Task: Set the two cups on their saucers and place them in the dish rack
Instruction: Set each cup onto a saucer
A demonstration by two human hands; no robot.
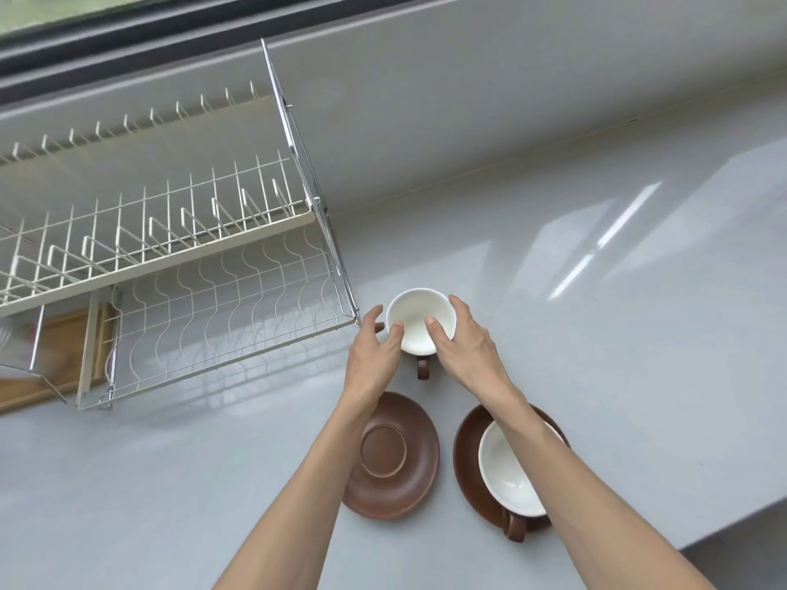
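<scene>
A cup, white inside with a brown handle pointing toward me, stands on the grey counter. My left hand and my right hand clasp its rim from either side, thumbs over the edge. In front of it an empty brown saucer lies on the counter. To its right a second cup sits on the other brown saucer, partly hidden by my right forearm. The wire dish rack stands at the left, its corner close to my left hand.
A wooden board lies under the rack at the far left. The grey counter stretches to the right and ends at an edge at the lower right. A grey wall and a window sill run along the back.
</scene>
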